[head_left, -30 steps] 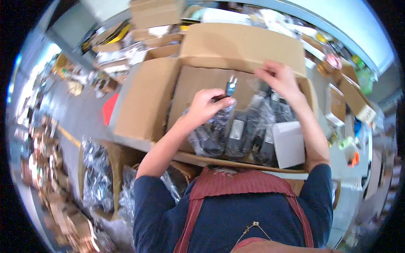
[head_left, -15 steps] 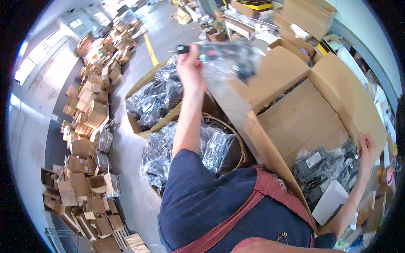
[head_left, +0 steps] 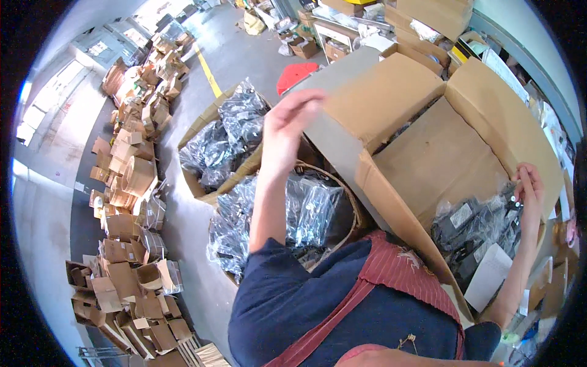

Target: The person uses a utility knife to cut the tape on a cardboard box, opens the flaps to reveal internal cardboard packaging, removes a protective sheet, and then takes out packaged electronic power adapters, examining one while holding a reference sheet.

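My left hand [head_left: 288,125] is raised over the cartons on the left, its fingers stretched to the right and slightly smeared. Nothing shows in it. Low in the big open carton [head_left: 382,196] on the right, my right hand [head_left: 531,186] has its fingers curled together at the upper end of a clear-bagged dark item [head_left: 507,211]. More bagged dark items [head_left: 455,226] with white labels lie there, beside a white sheet [head_left: 489,275]. Beneath my left forearm are bagged black items [head_left: 235,205] in a round-rimmed container, and another carton [head_left: 189,180] heaped with similar bags [head_left: 241,116].
A grey surface [head_left: 333,144] runs along the big carton, with a red object [head_left: 296,76] at its far end. Flattened and open cardboard boxes [head_left: 119,220] are piled along the left. A yellow floor line [head_left: 208,72] and a cluttered bench [head_left: 351,24] lie farther off.
The bagged item with a black end is gone from my left hand, which has come lower and nearer. My right hand has risen slightly. The red object has come into sight.
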A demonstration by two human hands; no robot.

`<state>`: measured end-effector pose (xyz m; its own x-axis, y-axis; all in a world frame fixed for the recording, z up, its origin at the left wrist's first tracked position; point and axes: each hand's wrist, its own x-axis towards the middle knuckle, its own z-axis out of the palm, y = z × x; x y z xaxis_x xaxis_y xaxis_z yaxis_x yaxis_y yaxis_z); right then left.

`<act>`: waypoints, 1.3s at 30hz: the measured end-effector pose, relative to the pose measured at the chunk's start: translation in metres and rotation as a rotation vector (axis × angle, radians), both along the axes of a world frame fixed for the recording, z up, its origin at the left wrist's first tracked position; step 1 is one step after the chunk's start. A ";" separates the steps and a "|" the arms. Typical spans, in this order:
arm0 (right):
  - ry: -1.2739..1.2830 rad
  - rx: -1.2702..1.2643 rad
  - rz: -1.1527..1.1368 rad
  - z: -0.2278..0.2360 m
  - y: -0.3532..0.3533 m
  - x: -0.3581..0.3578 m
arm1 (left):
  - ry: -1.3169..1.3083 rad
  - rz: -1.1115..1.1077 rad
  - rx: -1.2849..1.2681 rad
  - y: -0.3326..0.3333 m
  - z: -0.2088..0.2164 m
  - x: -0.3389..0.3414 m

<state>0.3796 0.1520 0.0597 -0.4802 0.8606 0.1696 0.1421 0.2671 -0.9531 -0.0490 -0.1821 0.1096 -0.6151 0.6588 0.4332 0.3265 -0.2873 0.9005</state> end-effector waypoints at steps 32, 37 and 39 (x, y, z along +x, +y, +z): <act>0.000 -0.011 -0.110 0.043 -0.027 0.013 | 0.571 -0.732 0.433 0.078 0.076 0.183; 0.040 -0.067 -0.184 0.049 -0.032 0.014 | 0.573 -0.761 0.445 0.087 0.071 0.196; 0.172 0.019 -0.009 0.045 -0.028 0.011 | 0.573 -0.770 0.443 0.090 0.070 0.202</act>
